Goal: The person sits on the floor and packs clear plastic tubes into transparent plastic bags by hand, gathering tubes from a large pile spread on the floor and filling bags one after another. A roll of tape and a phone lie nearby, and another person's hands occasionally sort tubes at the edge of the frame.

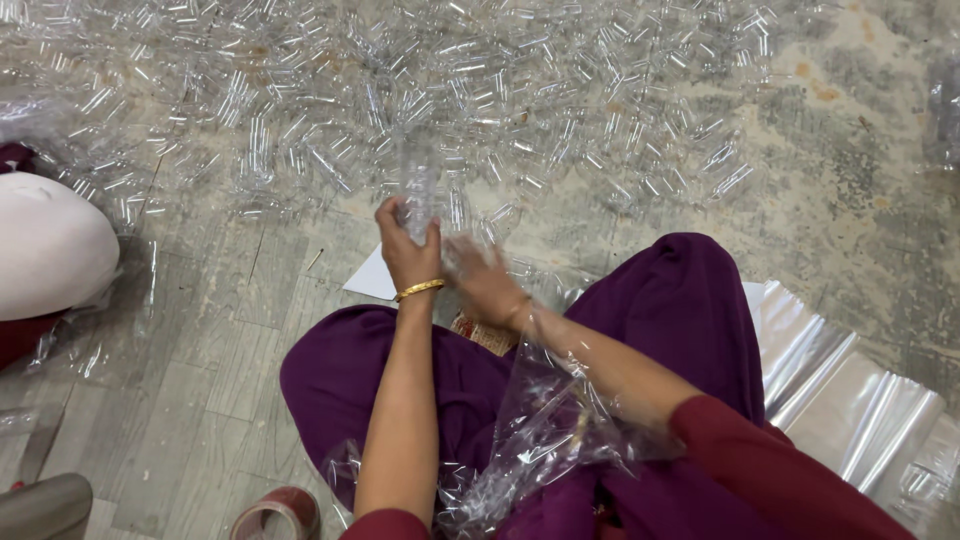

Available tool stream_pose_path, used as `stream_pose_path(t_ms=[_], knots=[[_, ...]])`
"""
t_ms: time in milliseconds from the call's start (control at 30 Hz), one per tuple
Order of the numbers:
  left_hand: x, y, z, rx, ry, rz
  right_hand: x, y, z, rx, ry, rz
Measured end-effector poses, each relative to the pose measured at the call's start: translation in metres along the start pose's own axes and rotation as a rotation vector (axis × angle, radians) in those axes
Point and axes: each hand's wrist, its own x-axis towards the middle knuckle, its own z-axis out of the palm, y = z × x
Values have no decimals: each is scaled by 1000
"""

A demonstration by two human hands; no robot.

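I sit on the floor in purple trousers. My left hand [405,245], with a gold bangle at the wrist, is closed around an upright clear plastic tube [420,190]. My right hand [480,280] is blurred beside it, low at the tube's base; whether it touches the tube is unclear. A crumpled clear plastic bag [545,425] lies over my lap under my right forearm. A wide heap of small clear plastic tubes [420,90] covers the floor in front of my hands.
A white sheet of paper [372,280] lies under my hands. Folded clear film [850,400] rests at right. A roll of brown tape [278,513] sits at bottom left. Another person's white-clad knee [45,245] is at far left.
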Motion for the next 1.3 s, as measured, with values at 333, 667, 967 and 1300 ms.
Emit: stream_pose_path(t_ms=[333,667,967,1300], knots=[[-2,-10,12,79,-48,99,-8,42,-11,-180,80,-43],[-11,-12,17,265,-258,72,-61,95,-73,76,504,404],[-16,-8,13,394,-327,1,-75,100,-95,238,672,538],[-19,-7,10,452,-353,-79,-61,91,-88,101,372,567]])
